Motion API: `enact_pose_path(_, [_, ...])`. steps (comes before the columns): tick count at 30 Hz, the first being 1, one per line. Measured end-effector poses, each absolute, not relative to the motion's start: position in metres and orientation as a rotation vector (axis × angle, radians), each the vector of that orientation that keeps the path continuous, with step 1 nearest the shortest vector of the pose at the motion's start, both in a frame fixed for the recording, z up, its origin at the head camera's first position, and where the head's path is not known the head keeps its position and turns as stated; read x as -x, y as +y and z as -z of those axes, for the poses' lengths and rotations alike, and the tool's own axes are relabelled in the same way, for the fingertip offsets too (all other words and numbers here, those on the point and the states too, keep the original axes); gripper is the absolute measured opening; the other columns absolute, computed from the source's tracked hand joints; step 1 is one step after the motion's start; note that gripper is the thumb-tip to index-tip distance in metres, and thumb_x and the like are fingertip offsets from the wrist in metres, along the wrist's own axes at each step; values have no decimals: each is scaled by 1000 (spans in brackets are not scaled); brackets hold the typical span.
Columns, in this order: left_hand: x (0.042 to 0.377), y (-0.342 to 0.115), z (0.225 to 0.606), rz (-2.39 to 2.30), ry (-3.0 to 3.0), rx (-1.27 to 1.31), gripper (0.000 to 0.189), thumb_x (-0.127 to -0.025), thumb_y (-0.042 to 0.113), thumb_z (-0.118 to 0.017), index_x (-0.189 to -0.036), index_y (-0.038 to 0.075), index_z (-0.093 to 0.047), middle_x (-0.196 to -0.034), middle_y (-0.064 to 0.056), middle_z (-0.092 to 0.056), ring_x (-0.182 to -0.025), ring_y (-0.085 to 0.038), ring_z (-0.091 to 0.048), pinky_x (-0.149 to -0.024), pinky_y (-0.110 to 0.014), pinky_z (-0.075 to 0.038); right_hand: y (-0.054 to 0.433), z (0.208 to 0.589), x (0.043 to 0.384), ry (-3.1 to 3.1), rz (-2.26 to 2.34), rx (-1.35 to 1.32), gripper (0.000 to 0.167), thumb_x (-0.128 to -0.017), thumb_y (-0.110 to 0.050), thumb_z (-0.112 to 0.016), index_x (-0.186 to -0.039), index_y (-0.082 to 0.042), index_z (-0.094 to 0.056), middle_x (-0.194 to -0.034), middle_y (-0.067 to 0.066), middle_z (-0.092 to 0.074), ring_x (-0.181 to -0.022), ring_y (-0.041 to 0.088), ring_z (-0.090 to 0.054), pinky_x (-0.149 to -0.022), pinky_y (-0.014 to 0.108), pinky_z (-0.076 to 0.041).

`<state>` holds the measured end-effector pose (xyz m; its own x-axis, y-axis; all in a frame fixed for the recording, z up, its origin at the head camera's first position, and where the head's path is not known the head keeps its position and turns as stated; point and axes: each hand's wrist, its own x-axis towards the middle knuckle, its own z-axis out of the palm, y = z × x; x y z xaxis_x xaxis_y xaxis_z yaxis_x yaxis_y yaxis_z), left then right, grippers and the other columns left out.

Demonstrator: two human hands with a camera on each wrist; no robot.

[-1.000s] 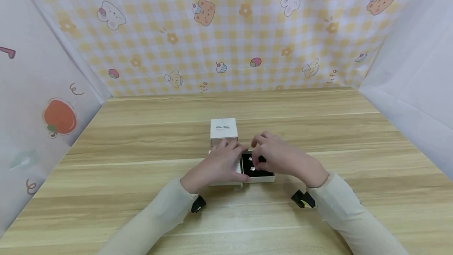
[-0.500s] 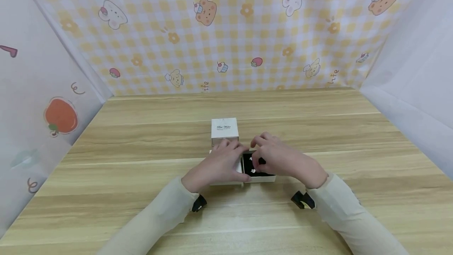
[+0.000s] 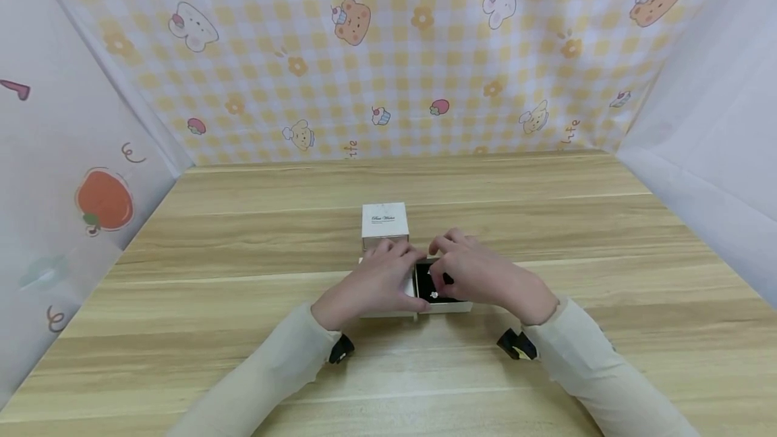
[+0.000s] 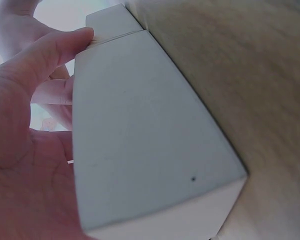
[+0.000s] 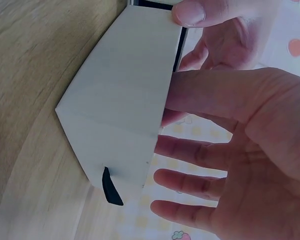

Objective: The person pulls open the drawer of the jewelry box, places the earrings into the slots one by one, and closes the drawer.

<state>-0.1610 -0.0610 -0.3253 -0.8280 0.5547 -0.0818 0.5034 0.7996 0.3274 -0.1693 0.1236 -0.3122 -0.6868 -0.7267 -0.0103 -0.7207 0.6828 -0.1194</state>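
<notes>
My left hand (image 3: 373,285) grips a white slide-out jewelry box (image 4: 140,125), thumb along the near edge at the seam, fingers at the far side. Its drawer (image 5: 120,85) is pulled out to the right and shows a black insert (image 3: 423,287). My right hand (image 3: 482,276) reaches into the drawer from above. Thumb and index finger pinch a small silvery earring (image 3: 434,295) low against the insert; the tips are hidden behind the drawer wall in the right wrist view. Another small shiny piece (image 3: 429,272) sits farther back, partly covered by the index finger.
Behind the left hand stands a white box (image 3: 385,220) with dark lettering on top. A black ribbon tab (image 5: 109,187) sticks out of the drawer's end. Wood-grain table (image 3: 273,235) surrounds the boxes, with a yellow checked cloth (image 3: 388,73) hanging behind.
The right fingers and the front earring have shifted slightly toward the drawer's near wall. The left hand and both boxes stay in place.
</notes>
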Motion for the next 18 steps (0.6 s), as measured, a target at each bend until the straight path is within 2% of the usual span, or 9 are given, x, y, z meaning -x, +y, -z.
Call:
enact_pose_path(4, [161,-61,325,-443,2817,-840,75,-74,52,-70,-134,12,-49,-130,-3,-50,-118,-27,-40,-104,-53,-28,123,312,169,2835,156,1217,18,-77,-11,-69,-66,-24,-63,-116,8,-59,-111,28,-47,-91,45,-41])
enact_pose_path(18, [160,-62,325,-461,2810,-831,74,-74,50,-71,-134,12,-49,-128,-2,-51,-117,-26,-40,-104,-52,-28,122,310,169,2797,156,1192,11,-79,-19,-73,-72,-20,-65,-119,9,-58,-114,29,-46,-96,46,-39])
